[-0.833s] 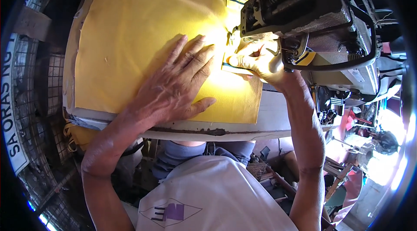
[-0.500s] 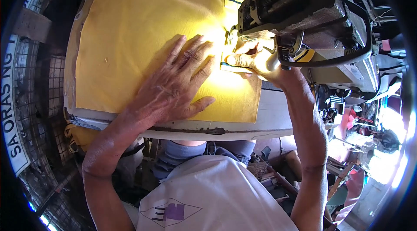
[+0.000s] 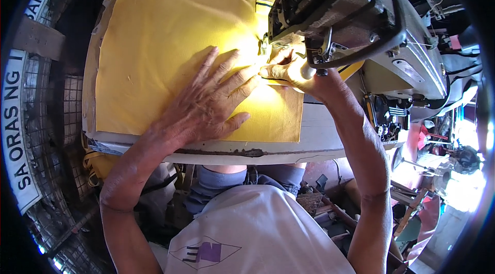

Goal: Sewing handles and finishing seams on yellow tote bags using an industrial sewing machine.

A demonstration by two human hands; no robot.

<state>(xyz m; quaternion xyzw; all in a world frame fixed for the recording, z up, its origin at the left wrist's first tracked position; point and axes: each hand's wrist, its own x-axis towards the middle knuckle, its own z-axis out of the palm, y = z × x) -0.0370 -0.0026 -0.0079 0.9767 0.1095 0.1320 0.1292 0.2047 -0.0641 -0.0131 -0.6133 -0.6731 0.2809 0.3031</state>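
A large yellow fabric sheet [image 3: 165, 21] lies spread on the sewing table. My left hand [image 3: 206, 101] rests flat on it with fingers spread, the fingertips pointing toward the lit needle area. My right hand [image 3: 299, 75] is at the presser foot of the sewing machine [image 3: 340, 26], thumb and fingers pinching a yellow strip with a dark stripe [image 3: 278, 82]. Part of that strip is covered by the hand. Farther back, a short yellow piece with a dark line [image 3: 264, 6] shows on the sheet. Glare washes out the stitching point.
The pale table edge [image 3: 247, 153] runs in front of my lap, chipped in the middle. At the left stands a wire mesh [image 3: 72, 98] with a lettered sign [image 3: 20, 135]. Tools and loose parts [image 3: 386, 124] sit right of the machine, with clutter below.
The view has shifted slightly, so the machine appears farther left. My left fingers have spread, and one fingertip is now closer to the strip. My right hand keeps its pinch.
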